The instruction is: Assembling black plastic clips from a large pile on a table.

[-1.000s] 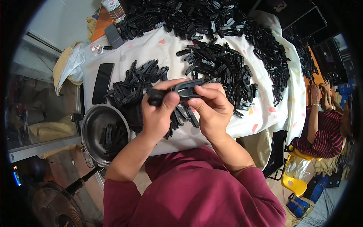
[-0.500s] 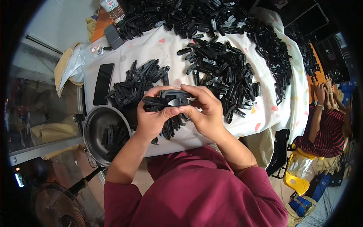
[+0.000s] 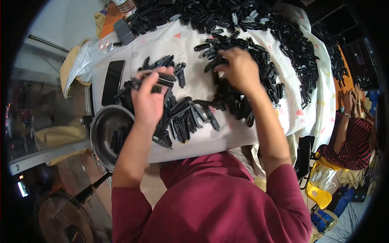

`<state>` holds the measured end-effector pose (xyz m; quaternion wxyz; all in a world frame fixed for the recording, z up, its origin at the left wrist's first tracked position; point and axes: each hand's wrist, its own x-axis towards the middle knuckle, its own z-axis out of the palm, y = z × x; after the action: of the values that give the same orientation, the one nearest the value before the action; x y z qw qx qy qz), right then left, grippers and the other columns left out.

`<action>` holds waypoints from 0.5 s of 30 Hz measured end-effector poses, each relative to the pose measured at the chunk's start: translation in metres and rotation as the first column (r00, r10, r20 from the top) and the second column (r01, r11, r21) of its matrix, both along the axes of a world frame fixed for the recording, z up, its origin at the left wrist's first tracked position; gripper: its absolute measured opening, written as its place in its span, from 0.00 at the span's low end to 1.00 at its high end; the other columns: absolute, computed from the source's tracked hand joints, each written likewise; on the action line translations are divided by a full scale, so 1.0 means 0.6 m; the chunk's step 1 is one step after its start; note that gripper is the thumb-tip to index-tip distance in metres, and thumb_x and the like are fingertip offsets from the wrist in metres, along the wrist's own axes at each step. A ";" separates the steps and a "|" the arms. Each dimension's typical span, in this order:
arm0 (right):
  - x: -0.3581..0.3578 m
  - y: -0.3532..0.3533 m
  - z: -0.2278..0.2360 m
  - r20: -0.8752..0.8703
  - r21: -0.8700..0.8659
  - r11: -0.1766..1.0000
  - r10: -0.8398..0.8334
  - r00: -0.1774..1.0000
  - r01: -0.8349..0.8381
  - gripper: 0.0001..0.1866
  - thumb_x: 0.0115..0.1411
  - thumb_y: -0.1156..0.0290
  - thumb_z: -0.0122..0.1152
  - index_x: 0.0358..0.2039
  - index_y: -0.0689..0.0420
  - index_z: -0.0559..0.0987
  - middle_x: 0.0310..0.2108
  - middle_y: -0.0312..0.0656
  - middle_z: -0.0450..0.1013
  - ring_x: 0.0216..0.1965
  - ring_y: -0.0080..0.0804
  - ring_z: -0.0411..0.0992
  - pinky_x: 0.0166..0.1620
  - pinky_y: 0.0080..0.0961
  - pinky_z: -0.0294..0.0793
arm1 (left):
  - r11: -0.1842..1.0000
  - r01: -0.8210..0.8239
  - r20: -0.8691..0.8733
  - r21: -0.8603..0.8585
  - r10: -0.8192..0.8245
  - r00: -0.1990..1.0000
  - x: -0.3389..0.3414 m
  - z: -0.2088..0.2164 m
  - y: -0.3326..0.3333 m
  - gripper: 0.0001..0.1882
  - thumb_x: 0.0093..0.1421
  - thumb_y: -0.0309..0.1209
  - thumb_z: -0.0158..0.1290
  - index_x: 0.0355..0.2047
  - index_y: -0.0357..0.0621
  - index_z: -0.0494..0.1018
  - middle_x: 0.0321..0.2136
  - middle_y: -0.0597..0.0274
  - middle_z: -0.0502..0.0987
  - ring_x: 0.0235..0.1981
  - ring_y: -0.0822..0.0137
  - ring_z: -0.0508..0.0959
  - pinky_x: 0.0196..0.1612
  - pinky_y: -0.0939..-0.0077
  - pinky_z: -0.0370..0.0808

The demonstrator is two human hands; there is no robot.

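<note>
A metal bowl with black parts inside stands near a black phone. The left hand grasps dark pieces over the left pile. The right hand (blurred; whether it grips anything, one cannot tell) is at the right pile. Farther right sits a striped-shirted co-worker.

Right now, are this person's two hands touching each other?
No, white cloth shows between the left hand and the right hand.
</note>
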<state>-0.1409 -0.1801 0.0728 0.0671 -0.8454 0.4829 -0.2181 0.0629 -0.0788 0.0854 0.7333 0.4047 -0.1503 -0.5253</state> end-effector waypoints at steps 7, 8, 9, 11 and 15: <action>-0.012 -0.066 -0.044 -0.169 -0.025 0.999 -0.048 0.985 0.044 0.11 0.47 0.69 0.59 0.32 0.58 0.74 0.28 0.44 0.73 0.32 0.42 0.71 0.37 0.33 0.71 | 0.772 0.162 0.741 0.615 -0.495 -0.453 0.014 -0.015 -0.013 0.15 0.47 0.37 0.56 0.33 0.42 0.75 0.29 0.51 0.76 0.32 0.56 0.76 0.35 0.63 0.73; -0.010 -0.055 -0.037 -0.171 -0.024 0.999 -0.049 0.984 0.045 0.11 0.47 0.69 0.59 0.32 0.58 0.74 0.28 0.44 0.73 0.32 0.42 0.71 0.37 0.33 0.71 | 0.690 0.138 0.635 0.711 -0.545 -0.547 0.002 -0.010 -0.013 0.16 0.47 0.39 0.56 0.34 0.42 0.75 0.31 0.49 0.76 0.34 0.52 0.76 0.36 0.59 0.73; -0.008 -0.036 -0.022 0.043 0.071 0.993 -0.097 0.994 0.094 0.14 0.47 0.70 0.60 0.36 0.59 0.72 0.28 0.44 0.73 0.31 0.41 0.72 0.37 0.31 0.71 | 0.665 0.089 0.578 0.742 -0.567 -0.587 -0.009 -0.007 -0.014 0.13 0.46 0.35 0.55 0.31 0.41 0.76 0.28 0.50 0.76 0.33 0.53 0.77 0.36 0.62 0.73; -0.007 0.000 0.005 0.363 0.266 0.962 -0.167 0.917 0.071 0.22 0.50 0.72 0.61 0.46 0.57 0.67 0.28 0.42 0.73 0.29 0.31 0.73 0.31 0.24 0.71 | 0.672 0.065 0.559 0.738 -0.554 -0.617 -0.009 -0.012 -0.024 0.12 0.46 0.34 0.54 0.30 0.41 0.76 0.27 0.50 0.77 0.31 0.52 0.77 0.35 0.62 0.74; -0.009 0.097 0.028 0.741 0.671 0.600 -0.522 0.422 -0.436 0.12 0.53 0.81 0.57 0.39 0.63 0.71 0.30 0.43 0.73 0.26 0.29 0.74 0.27 0.19 0.76 | 0.788 0.121 0.772 0.604 -0.540 -0.335 -0.014 -0.001 -0.028 0.12 0.47 0.33 0.54 0.27 0.37 0.75 0.22 0.49 0.76 0.26 0.53 0.77 0.32 0.65 0.74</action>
<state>-0.1465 -0.1216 0.0893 0.6777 -0.4433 0.4324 -0.3965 0.0546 -0.0958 0.0847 0.0852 0.6834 -0.6900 -0.2228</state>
